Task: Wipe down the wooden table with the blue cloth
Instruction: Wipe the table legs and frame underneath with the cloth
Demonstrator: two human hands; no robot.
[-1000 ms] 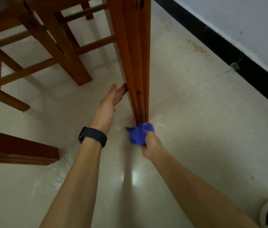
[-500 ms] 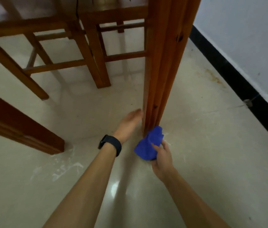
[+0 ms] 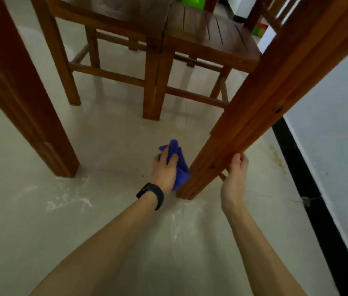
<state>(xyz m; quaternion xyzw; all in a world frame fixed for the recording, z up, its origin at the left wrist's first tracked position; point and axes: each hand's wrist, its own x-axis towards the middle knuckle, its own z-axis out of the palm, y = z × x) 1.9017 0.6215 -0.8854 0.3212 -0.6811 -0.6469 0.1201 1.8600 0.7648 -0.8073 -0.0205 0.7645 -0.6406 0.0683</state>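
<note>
I am looking low, under the wooden table. Its near leg [image 3: 254, 116] slants down from the upper right to the pale floor. My left hand [image 3: 165, 169], with a black watch on the wrist, is shut on the crumpled blue cloth [image 3: 179, 165] and presses it against the leg's left face near the foot. My right hand [image 3: 234, 182] is on the leg's right side, with fingers curled over the edge and the thumb underneath. The tabletop is out of view.
A second, darker table leg [image 3: 30, 116] stands at the left. Two wooden chairs [image 3: 158, 60] stand close behind, their legs and rungs just beyond the cloth. A white wall with a black baseboard [image 3: 309, 189] runs along the right. White scuff marks [image 3: 68, 199] streak the floor.
The blue cloth has passed from my right hand to my left. My right hand now grips the leg's right side. The view has swung left, so more of the chairs and the second leg show.
</note>
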